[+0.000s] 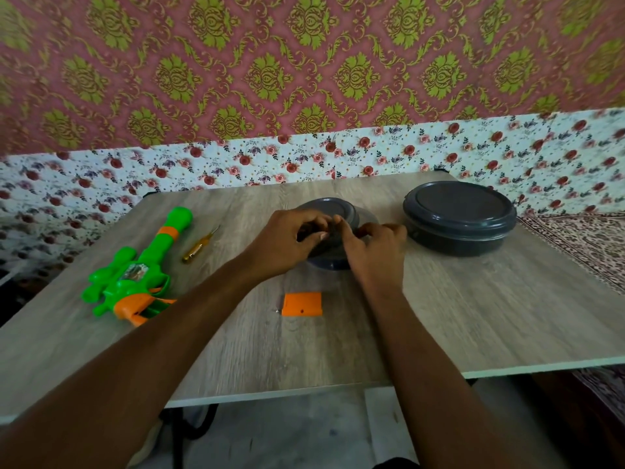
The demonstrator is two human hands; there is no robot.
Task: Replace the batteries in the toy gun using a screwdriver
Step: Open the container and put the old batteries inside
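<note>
The green and orange toy gun (135, 269) lies on the left of the wooden table (439, 316). Beside it rests a yellow-handled screwdriver (198, 247). The orange battery cover (302, 303) lies flat near the middle, with a tiny screw (278, 311) at its left edge. My left hand (287, 242) and my right hand (375, 252) meet over a small grey container (329, 264). The fingers of both hands are curled and pinch a small dark object (333, 236) between them. That object is too blurred to identify. The container's lid (329, 211) shows just behind my fingers.
A larger round grey container (460, 218) with its lid on stands at the back right of the table. A floral cloth and patterned wall rise behind the table. A patterned rug (588, 245) lies to the right, and the table's front edge is near me.
</note>
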